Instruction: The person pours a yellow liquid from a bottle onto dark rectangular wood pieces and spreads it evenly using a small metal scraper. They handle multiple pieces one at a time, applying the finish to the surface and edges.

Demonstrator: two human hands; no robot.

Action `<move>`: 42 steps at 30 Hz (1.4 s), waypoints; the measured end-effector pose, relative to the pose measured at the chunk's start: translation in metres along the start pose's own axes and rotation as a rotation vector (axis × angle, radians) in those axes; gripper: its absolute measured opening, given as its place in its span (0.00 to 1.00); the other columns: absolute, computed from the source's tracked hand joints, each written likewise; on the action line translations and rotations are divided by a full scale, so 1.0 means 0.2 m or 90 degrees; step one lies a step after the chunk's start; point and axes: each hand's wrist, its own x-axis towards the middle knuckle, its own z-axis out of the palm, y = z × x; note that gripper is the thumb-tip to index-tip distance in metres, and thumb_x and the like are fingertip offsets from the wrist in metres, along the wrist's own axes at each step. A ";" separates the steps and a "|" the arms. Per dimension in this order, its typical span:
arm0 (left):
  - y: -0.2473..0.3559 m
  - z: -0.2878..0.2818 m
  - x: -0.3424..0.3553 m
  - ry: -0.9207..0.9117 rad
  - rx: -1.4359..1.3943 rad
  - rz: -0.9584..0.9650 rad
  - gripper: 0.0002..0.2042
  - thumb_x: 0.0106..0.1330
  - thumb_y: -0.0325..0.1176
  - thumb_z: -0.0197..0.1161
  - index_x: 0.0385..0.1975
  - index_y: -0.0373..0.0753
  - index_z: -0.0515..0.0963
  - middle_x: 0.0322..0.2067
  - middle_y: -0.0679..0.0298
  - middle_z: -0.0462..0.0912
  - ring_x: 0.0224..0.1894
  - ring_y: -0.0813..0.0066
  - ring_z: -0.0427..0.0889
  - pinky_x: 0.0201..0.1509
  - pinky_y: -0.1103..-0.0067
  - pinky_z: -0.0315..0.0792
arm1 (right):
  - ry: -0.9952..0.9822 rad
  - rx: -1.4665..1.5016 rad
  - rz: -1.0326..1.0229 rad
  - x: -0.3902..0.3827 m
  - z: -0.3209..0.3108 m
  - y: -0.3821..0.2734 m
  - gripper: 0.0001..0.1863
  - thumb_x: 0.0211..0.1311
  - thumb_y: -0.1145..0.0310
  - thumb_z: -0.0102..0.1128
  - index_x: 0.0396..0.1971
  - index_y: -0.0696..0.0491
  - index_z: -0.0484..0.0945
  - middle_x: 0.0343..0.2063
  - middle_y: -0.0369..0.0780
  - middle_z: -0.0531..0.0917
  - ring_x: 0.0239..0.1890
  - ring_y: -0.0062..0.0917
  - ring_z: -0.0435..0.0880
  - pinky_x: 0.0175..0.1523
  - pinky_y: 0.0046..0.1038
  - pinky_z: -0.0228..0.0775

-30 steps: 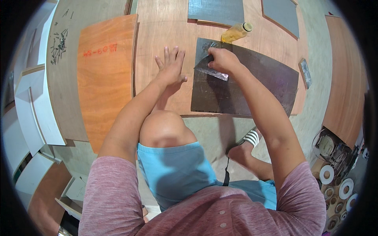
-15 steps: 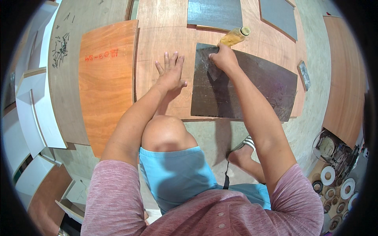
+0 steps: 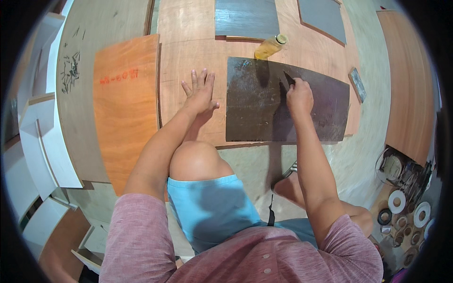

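My right hand point(image 3: 300, 99) is closed around a dark, flat, scraper-like piece point(image 3: 288, 78), its pointed end showing beyond the fingers; the rest is hidden in the grip. It is over the dark brown board point(image 3: 255, 113), whose surface looks glossy and scuffed. At this board's far edge stands a clear bottle point(image 3: 270, 47) of yellowish liquid, uncapped as far as I can see. My left hand point(image 3: 200, 92) rests with fingers spread on the light plywood point(image 3: 181, 52), left of the dark board, holding nothing.
An orange-brown board point(image 3: 127, 108) with red marks lies at the left. Beyond it are scattered dark nails point(image 3: 71, 70). Grey-blue panels point(image 3: 246, 18) lie at the far side, and a small narrow block point(image 3: 357, 85) at the right. Several tape rolls point(image 3: 397, 201) sit at the lower right.
My right hand has moved right and nearer to me, away from the bottle, carrying the dark flat piece across the board. My left hand stays spread on the plywood. The view has shifted slightly.
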 end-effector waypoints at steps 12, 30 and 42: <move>-0.06 0.06 0.02 0.039 0.013 0.033 0.53 0.47 0.40 0.79 0.75 0.59 0.51 0.76 0.46 0.41 0.76 0.33 0.32 0.68 0.30 0.30 | -0.054 -0.030 -0.387 -0.51 0.01 0.17 0.18 0.50 0.73 0.60 0.43 0.46 0.82 0.33 0.40 0.74 0.40 0.35 0.75 0.42 0.38 0.67; -0.15 0.14 0.04 0.133 -0.040 0.138 0.44 0.47 0.36 0.79 0.68 0.50 0.65 0.75 0.48 0.45 0.77 0.35 0.33 0.68 0.32 0.27 | 0.071 -0.069 0.111 -0.51 -0.02 0.92 0.14 0.62 0.71 0.52 0.46 0.52 0.80 0.38 0.48 0.79 0.44 0.45 0.80 0.46 0.44 0.75; -0.15 0.12 0.04 0.112 -0.026 0.116 0.55 0.46 0.38 0.79 0.75 0.48 0.50 0.75 0.50 0.45 0.77 0.38 0.33 0.69 0.33 0.29 | -0.099 0.072 -0.169 -0.79 0.21 -0.09 0.12 0.57 0.73 0.54 0.40 0.60 0.76 0.36 0.48 0.76 0.42 0.42 0.79 0.45 0.40 0.77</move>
